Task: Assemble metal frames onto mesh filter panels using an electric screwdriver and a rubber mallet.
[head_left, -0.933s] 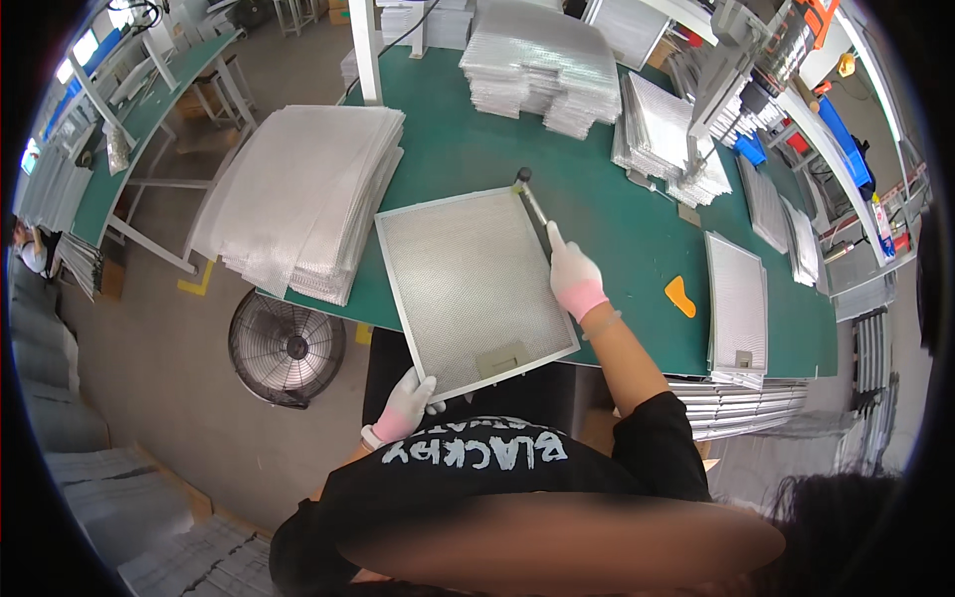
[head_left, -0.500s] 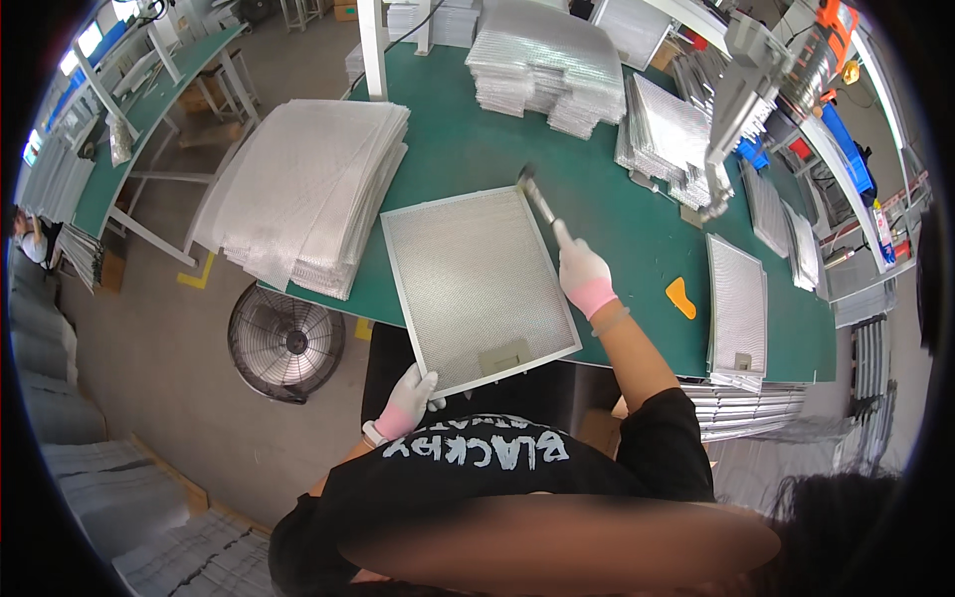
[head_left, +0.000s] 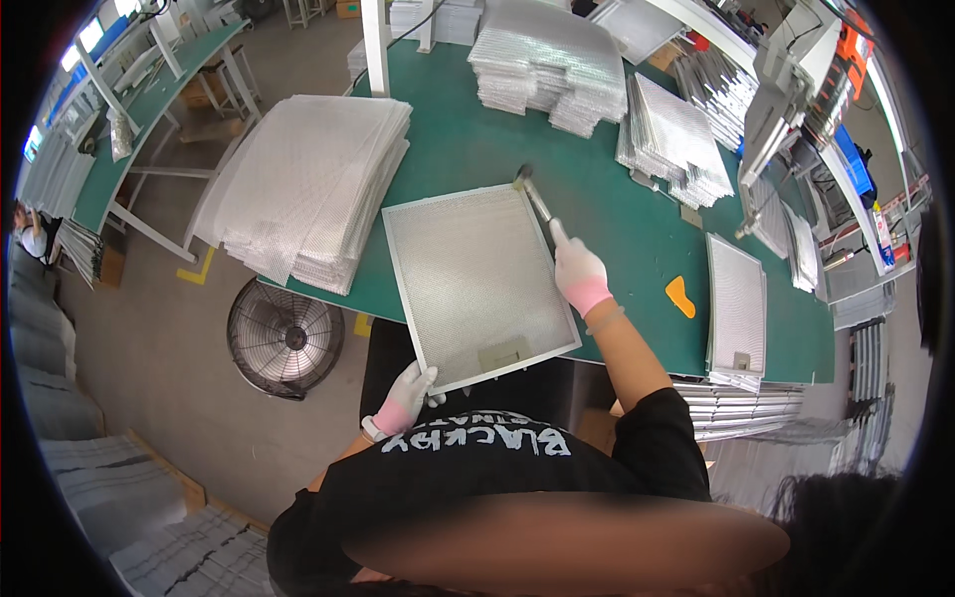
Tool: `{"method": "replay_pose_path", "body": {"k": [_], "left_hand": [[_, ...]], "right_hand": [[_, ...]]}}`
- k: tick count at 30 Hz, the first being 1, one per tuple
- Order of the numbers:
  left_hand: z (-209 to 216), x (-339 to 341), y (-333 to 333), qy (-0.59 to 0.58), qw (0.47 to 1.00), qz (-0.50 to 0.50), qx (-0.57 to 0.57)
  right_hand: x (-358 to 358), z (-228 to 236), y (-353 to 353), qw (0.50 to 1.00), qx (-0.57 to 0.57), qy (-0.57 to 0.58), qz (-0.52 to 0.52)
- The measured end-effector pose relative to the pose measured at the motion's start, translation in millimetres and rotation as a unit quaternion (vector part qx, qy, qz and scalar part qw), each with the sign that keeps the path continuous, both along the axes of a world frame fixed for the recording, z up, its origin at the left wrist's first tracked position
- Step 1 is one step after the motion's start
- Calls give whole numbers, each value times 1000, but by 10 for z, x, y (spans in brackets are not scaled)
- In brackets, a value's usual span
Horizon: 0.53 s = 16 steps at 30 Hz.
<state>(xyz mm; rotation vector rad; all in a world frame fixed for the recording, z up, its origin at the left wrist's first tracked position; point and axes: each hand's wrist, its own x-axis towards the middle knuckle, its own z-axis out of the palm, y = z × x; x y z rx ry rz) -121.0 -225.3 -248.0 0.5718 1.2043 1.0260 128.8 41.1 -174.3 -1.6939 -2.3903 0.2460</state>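
Note:
A framed metal mesh filter panel [head_left: 482, 284] lies tilted across the front edge of the table, a small plate with a rectangular recess near its lower side. My left hand [head_left: 406, 397], in a white and pink glove, grips the panel's near left corner. Gloved the same way, my right hand [head_left: 581, 269] is closed round the handle of a hammer [head_left: 538, 199]. The hammer's dark head is at the panel's far right corner, slightly blurred; whether it touches the frame I cannot tell.
Stacked mesh sheets [head_left: 308, 189] stand left on the green table [head_left: 448, 129], with more mesh stacks [head_left: 547, 65] behind. To the right lie an orange scraper-like piece [head_left: 680, 297] and finished-looking panels [head_left: 737, 308]. A metal tool arm [head_left: 781, 129] overhangs the right side. A floor fan [head_left: 286, 338] stands left.
The metal tool arm at the upper right has shifted right in the picture. My right hand and the hammer have moved only slightly; my left hand keeps its hold on the panel corner.

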Motion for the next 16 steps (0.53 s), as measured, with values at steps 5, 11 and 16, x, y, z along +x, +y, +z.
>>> {"method": "replay_pose_path", "body": {"k": [5, 11, 16], "left_hand": [[-19, 2, 14, -23, 999, 11, 19], [31, -18, 47, -104, 991, 8, 88], [319, 285, 403, -113, 976, -118, 141]], "right_hand": [[148, 76, -37, 1000, -17, -14, 6], [945, -89, -565, 965, 234, 104, -49], [1310, -267, -1524, 865, 0, 500, -49]]}}
